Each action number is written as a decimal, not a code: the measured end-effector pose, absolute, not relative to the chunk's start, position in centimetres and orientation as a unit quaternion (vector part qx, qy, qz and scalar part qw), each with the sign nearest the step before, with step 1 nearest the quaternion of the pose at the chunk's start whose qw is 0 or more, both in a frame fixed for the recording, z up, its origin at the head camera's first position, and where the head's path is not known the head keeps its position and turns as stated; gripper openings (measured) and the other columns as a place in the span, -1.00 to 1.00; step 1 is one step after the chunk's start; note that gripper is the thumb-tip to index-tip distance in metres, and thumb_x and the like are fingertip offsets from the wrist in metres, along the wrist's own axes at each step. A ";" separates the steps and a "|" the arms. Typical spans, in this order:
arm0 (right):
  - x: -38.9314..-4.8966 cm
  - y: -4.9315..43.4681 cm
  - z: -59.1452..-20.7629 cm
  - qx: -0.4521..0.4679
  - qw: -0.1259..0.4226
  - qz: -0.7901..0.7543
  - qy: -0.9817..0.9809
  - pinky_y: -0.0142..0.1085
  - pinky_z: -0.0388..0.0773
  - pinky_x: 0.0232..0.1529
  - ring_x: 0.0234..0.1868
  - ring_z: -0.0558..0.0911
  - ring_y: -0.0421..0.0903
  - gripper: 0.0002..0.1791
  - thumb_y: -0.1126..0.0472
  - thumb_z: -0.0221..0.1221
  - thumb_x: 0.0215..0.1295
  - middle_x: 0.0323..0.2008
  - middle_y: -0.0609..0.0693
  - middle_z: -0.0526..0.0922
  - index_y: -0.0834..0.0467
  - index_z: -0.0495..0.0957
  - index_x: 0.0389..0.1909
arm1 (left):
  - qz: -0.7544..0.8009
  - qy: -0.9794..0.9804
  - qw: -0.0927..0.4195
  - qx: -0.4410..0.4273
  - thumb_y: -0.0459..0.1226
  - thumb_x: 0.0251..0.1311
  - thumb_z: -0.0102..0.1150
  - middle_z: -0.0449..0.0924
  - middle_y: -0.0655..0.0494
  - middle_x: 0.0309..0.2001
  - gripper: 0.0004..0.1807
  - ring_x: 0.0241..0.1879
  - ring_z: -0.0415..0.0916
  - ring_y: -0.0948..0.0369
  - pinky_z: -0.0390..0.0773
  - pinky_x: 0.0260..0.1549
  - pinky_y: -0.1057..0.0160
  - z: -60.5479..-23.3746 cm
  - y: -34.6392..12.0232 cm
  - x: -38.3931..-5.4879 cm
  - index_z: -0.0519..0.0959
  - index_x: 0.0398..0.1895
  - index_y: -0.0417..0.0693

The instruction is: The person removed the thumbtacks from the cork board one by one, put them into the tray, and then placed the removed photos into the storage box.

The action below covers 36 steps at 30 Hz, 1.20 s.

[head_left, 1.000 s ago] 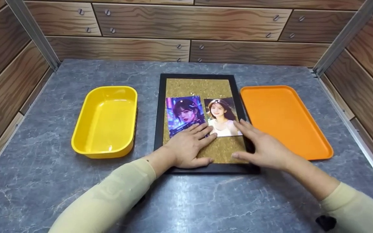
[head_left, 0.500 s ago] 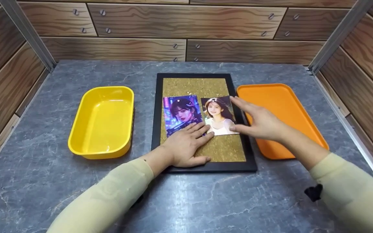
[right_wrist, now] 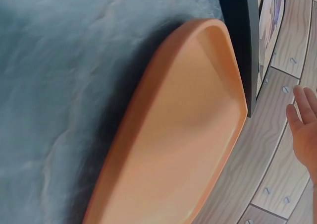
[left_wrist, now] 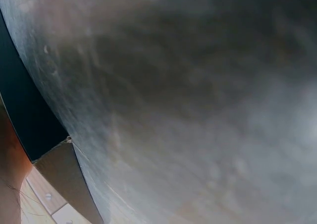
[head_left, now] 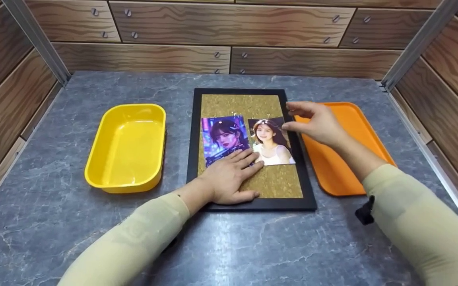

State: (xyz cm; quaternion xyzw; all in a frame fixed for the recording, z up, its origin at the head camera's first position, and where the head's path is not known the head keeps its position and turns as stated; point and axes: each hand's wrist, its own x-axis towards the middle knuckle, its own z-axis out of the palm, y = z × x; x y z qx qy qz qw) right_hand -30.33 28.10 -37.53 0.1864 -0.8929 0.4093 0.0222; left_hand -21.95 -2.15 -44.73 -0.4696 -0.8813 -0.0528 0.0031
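Observation:
A black-framed cork board (head_left: 268,182) lies in the middle of the table with two picture cards on it. The left one is a purple-blue portrait card (head_left: 225,135); the right one is a photo (head_left: 268,143) of a person in a white top. My left hand (head_left: 231,176) rests flat on the board, fingers spread, covering the lower part of the purple-blue card. Over the board's right edge is my right hand (head_left: 318,121), thumb by the photo's upper right corner and fingers farther back, apart from the thumb. Nothing shows between them. The right wrist view catches that hand (right_wrist: 304,130) at its edge.
To the left stands a deep yellow tub (head_left: 125,151). A shallow orange tray (head_left: 344,159) lies along the board's right side, partly under my right forearm. Wood-patterned walls (head_left: 229,28) enclose the grey marbled table (head_left: 253,246). Push pins show along the cards' top edges.
My right hand has moved away from me along the board's right side, from beside the photo's lower corner up to its upper corner. The left hand stays in place on the board.

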 end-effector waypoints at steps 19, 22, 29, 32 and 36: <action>-36.6 25.9 -38.5 0.145 -0.040 0.558 -0.816 -0.45 0.62 -0.01 0.02 0.65 -0.10 -0.57 0.32 0.49 0.28 -0.02 -0.07 0.78 0.26 0.72 0.17 | -0.053 -0.879 0.004 -0.475 0.33 0.49 -0.16 0.04 -0.10 0.68 -0.06 0.69 -0.12 -0.01 -0.13 0.65 0.05 -44.8 -2.0 -22.3 0.13 0.72 -0.04; -37.2 25.5 -38.7 0.146 -0.059 0.546 -0.823 -0.41 0.65 -0.06 -0.09 0.65 -0.15 -0.58 0.31 0.49 0.29 -0.04 0.00 0.76 0.31 0.72 0.15 | -0.052 -0.878 0.005 -0.476 0.34 0.50 -0.17 0.03 -0.10 0.68 -0.05 0.69 -0.13 -0.01 -0.13 0.65 0.05 -44.7 -2.0 -22.3 0.12 0.72 -0.05; -38.0 24.9 -39.5 0.144 -0.095 0.559 -0.811 -0.31 0.74 -0.06 -0.24 0.71 -0.19 -0.53 0.38 0.45 0.31 -0.17 -0.04 0.76 0.46 0.63 0.19 | -0.053 -0.878 0.007 -0.475 0.34 0.51 -0.20 0.03 -0.10 0.68 -0.06 0.69 -0.13 -0.01 -0.13 0.65 0.05 -44.7 -2.0 -22.1 0.11 0.72 -0.04; -38.2 24.7 -40.0 0.146 -0.101 0.557 -0.811 -0.35 0.71 -0.09 -0.25 0.70 -0.20 -0.53 0.38 0.44 0.32 -0.23 -0.08 0.76 0.47 0.62 0.20 | -0.054 -0.878 0.009 -0.475 0.35 0.51 -0.21 0.03 -0.11 0.68 -0.06 0.69 -0.13 -0.02 -0.13 0.64 0.04 -44.8 -2.2 -22.1 0.11 0.72 -0.05; -38.2 24.6 -40.6 0.142 -0.104 0.540 -0.823 -0.43 0.64 -0.10 -0.19 0.67 -0.22 -0.52 0.35 0.44 0.32 -0.10 0.09 0.77 0.45 0.62 0.21 | -0.053 -0.877 0.013 -0.477 0.35 0.52 -0.23 0.03 -0.12 0.68 -0.06 0.68 -0.13 -0.03 -0.12 0.64 0.04 -44.8 -2.3 -22.1 0.11 0.72 -0.06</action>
